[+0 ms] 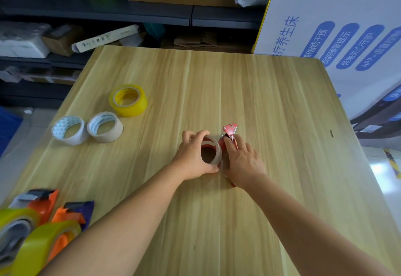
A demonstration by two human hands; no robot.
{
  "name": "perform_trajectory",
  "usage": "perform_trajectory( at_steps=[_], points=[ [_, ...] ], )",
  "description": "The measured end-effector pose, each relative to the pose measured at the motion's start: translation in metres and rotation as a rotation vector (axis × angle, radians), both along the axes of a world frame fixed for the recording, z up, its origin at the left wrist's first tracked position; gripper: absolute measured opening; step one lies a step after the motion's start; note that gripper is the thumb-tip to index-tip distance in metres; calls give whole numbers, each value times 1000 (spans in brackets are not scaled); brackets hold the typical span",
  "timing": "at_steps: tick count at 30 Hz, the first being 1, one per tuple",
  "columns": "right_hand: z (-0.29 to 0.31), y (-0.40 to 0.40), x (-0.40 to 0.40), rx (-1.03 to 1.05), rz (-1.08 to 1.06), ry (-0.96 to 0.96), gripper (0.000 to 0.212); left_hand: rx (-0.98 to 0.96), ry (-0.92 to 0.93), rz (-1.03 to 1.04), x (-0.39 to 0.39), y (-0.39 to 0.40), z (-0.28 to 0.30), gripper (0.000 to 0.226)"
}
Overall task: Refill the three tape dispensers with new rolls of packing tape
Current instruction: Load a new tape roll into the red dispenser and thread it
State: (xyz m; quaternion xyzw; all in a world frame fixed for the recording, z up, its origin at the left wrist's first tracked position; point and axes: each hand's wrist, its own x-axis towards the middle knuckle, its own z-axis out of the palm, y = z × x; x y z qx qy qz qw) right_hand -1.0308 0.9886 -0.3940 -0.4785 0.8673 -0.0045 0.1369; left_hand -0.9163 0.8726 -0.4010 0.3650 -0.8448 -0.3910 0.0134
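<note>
A red tape dispenser (230, 131) lies on the wooden table (271, 106) near the middle. My right hand (244, 162) presses down on its body and covers most of it. My left hand (192, 156) grips a brown cardboard ring (211, 145), an empty-looking tape core, right against the dispenser's left side. A yellow tape roll (128, 100) and two pale rolls (68, 129) (105, 127) lie flat at the left. Two orange dispensers (44, 204) (72, 215) carrying yellow tape sit at the bottom left corner.
Dark shelves (130, 13) with cardboard boxes and bags run along the far side of the table. A large white printed box (329, 26) stands at the far right corner. A blue bin (7, 128) sits on the floor to the left.
</note>
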Motion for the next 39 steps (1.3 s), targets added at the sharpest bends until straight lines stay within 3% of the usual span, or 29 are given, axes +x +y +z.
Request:
perform_trajectory(
  at_steps=[5,10,16,21,29,34,39],
  points=[
    [11,-21,22,-123,147,0,90,-10,6,76,19,-17,7,117],
    [15,-53,52,-151,257,-63,82,-110,-52,173,47,-37,8,110],
    [9,-98,84,-39,367,-130,92,-206,-226,244,87,-70,1,112],
    [6,-137,94,-35,357,-174,88,-229,-333,207,103,-97,-4,111],
    [6,-206,85,-15,309,-187,81,-291,-316,101,98,-132,-11,92],
    [6,-248,75,-14,259,-240,79,-395,-137,282,96,-176,-5,67],
    [5,-290,72,-45,253,-284,82,-340,-292,453,87,-232,-8,75]
  ],
)
